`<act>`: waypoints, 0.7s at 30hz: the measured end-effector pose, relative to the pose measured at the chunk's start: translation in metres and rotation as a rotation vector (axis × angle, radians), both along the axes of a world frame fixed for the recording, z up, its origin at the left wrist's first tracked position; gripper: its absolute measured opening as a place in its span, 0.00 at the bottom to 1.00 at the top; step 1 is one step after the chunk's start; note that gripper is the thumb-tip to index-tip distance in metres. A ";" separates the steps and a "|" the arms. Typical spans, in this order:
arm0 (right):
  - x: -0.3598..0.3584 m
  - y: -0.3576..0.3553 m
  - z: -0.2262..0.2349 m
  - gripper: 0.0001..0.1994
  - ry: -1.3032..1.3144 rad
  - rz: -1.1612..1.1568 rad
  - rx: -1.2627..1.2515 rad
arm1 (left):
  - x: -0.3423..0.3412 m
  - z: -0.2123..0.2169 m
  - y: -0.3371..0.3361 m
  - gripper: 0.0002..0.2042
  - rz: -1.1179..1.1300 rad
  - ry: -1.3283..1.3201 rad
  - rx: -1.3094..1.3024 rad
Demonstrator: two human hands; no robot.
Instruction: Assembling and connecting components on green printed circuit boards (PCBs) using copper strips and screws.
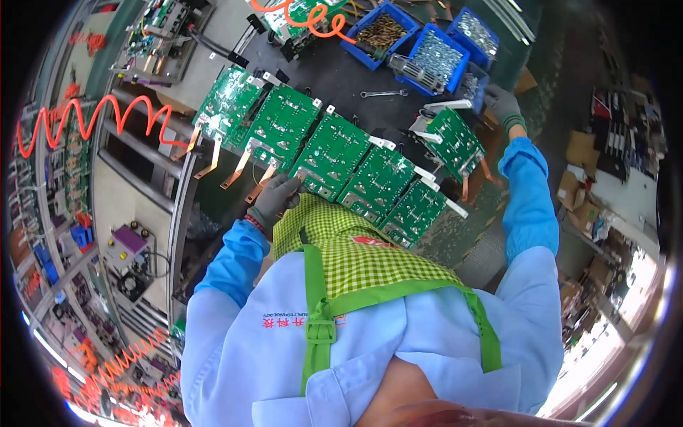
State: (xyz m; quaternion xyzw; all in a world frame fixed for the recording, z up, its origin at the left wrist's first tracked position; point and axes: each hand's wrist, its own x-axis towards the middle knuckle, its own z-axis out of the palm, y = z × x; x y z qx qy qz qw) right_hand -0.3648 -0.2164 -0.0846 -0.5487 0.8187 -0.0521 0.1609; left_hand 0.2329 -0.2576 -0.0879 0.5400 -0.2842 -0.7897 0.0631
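My left hand, in a grey glove, is closed with curled fingers at the near edge of a row of green circuit boards. It lies beside the end of a bent copper strip; whatever it may hold is hidden. Over on the right, my gloved right hand reaches to the edge of a small bin of metal fasteners. Its fingertips are too small and partly hidden to read. Between that bin and the row sits another circuit board, tilted, with white brackets and copper strips.
Blue bins of silvery fasteners and brass-coloured parts stand at the back. A wrench lies on the dark tabletop. Orange coiled hoses hang at left and above. Metal rails run along the left side.
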 end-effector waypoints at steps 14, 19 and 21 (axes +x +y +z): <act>-0.024 -0.038 -0.078 0.12 -0.028 0.143 0.214 | -0.001 -0.002 -0.003 0.10 0.101 0.026 0.136; -0.028 -0.042 -0.047 0.11 -0.082 0.101 0.070 | -0.007 0.006 -0.004 0.09 0.117 -0.045 0.153; -0.027 -0.050 -0.025 0.11 -0.245 -0.172 0.031 | -0.011 0.006 -0.003 0.10 0.136 0.015 0.136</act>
